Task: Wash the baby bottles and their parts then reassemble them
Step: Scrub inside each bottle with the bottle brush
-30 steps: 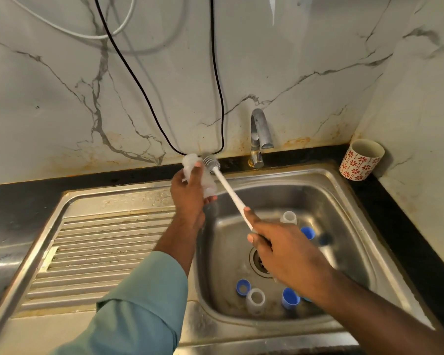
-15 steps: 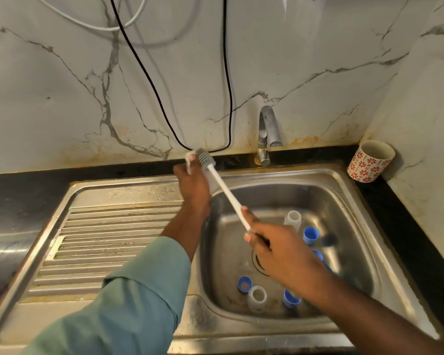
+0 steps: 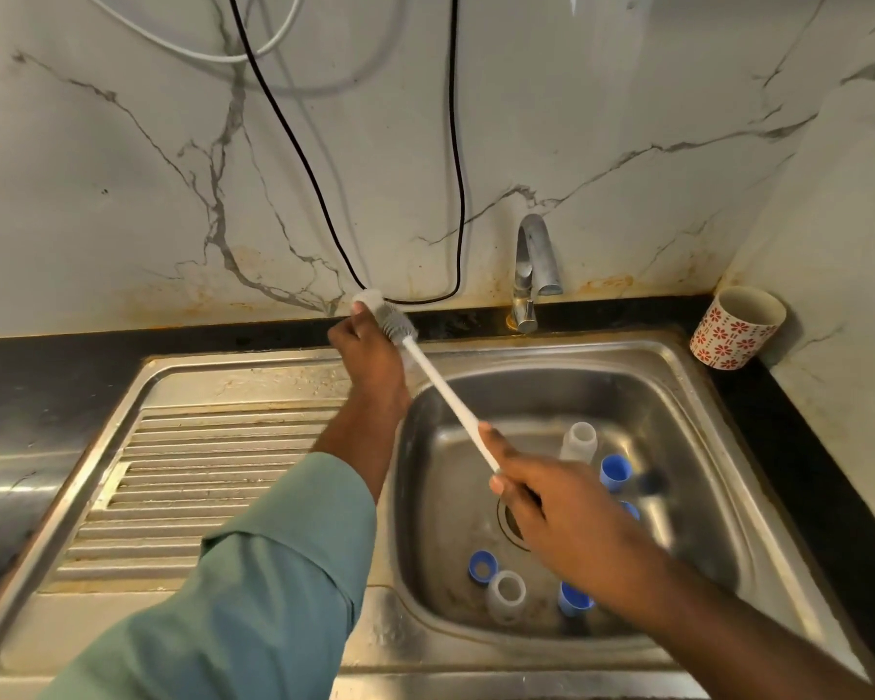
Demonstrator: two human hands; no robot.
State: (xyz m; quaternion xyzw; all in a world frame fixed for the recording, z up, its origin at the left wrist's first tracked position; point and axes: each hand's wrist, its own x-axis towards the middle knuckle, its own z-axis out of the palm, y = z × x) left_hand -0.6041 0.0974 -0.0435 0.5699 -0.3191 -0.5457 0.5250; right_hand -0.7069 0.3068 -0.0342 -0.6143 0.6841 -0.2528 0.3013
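Observation:
My left hand (image 3: 372, 353) holds a small clear bottle part (image 3: 367, 298) up over the back rim of the sink; only its top edge shows past my fingers. My right hand (image 3: 564, 507) grips the white handle of a bottle brush (image 3: 443, 389), whose grey bristle head (image 3: 395, 323) lies against that part. In the steel sink basin (image 3: 688, 411) stand a clear bottle (image 3: 579, 442) and another clear bottle (image 3: 506, 596), with blue rings and caps (image 3: 482, 565) (image 3: 615, 472) (image 3: 574, 598) scattered around the drain.
A steel tap (image 3: 534, 270) rises behind the basin. A ribbed draining board (image 3: 198, 487) lies on the left. A red-flowered cup (image 3: 736, 328) sits in the right corner of the black counter. A black cable (image 3: 455, 169) and a white cable hang down the marble wall.
Both hands and the brush have shifted slightly up and to the left towards the wall. The bottle part is now more hidden behind my left fingers.

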